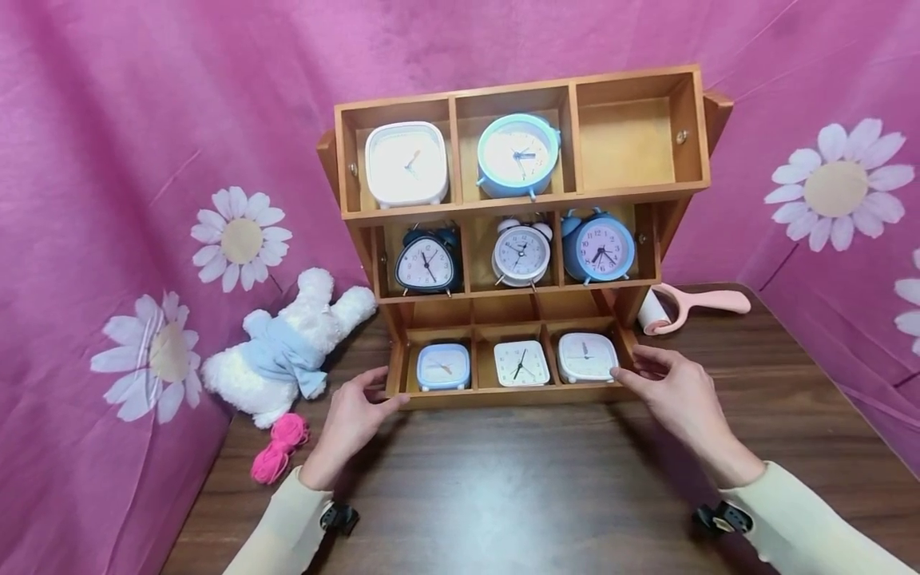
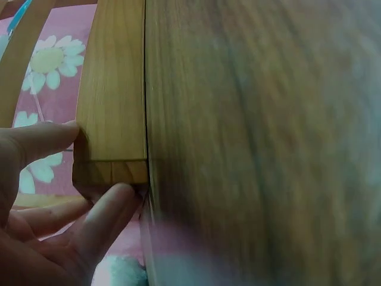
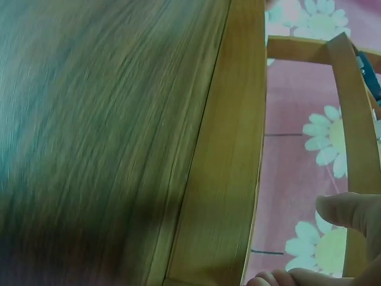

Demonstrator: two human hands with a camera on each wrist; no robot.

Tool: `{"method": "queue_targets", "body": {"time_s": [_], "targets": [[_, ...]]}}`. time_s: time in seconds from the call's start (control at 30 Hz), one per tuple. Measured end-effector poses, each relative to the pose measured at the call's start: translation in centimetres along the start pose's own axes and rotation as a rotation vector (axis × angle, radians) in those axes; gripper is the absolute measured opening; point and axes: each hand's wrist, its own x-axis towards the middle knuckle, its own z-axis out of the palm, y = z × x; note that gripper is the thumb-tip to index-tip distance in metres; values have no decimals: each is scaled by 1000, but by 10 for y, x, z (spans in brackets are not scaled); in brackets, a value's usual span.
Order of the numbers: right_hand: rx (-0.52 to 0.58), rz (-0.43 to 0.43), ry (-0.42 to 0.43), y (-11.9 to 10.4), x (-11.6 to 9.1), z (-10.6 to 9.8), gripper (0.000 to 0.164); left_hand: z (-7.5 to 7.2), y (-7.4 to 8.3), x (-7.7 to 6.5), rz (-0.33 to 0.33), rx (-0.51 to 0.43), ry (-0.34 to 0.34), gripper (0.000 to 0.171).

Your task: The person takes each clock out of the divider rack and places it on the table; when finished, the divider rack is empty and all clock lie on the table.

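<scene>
A three-tier wooden shelf with alarm clocks in its compartments stands on the table in the head view. My left hand grips the bottom tier's left front corner; up close, its thumb and fingers lie around the wooden end. My right hand holds the bottom tier's right end, thumb in front and fingers at the side. That thumb overlaps a white clock; I cannot tell whether they touch. Beside it sit a square white clock and a blue-rimmed clock.
Higher up are a white clock, a blue clock, a dark triangular clock, a white twin-bell clock and a blue-and-purple clock. A plush toy and pink yarn lie left, a lint roller right.
</scene>
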Motion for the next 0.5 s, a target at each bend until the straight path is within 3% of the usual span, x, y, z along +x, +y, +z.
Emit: {"method": "queue_targets", "body": {"time_s": [0.5], "targets": [[-18,4,-74,-13,7,22,88,-3,0,1,1,30,-36,62]]}}
